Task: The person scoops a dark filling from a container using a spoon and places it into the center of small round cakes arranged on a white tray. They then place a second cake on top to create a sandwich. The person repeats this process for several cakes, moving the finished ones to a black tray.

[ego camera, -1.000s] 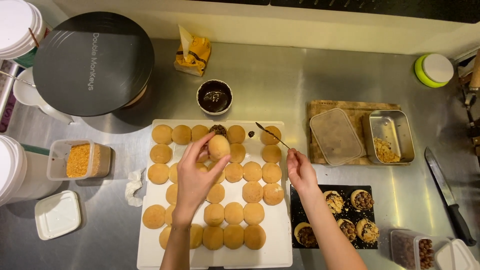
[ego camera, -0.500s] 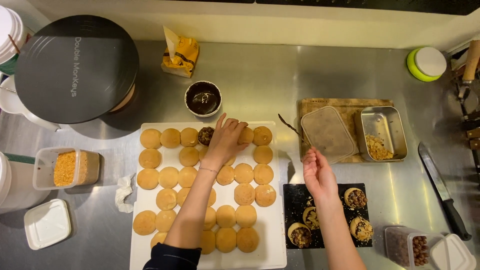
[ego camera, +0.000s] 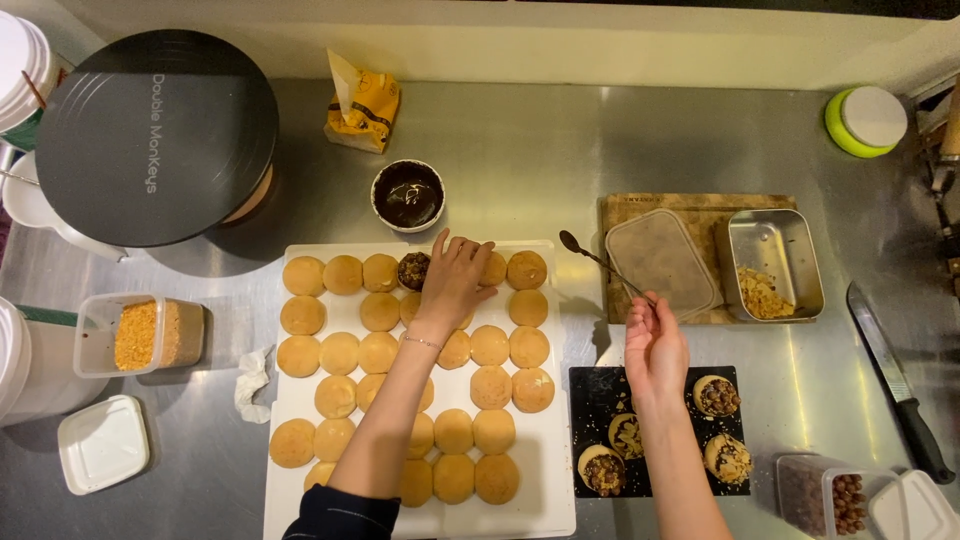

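On the white tray [ego camera: 556,500], my left hand [ego camera: 455,280] lies flat and spread over the round buns [ego camera: 490,388] in the top rows, gripping nothing. Right of the tray, my right hand [ego camera: 655,350] pinches a small dark spoon [ego camera: 600,262], its bowl raised above the tray's right edge.
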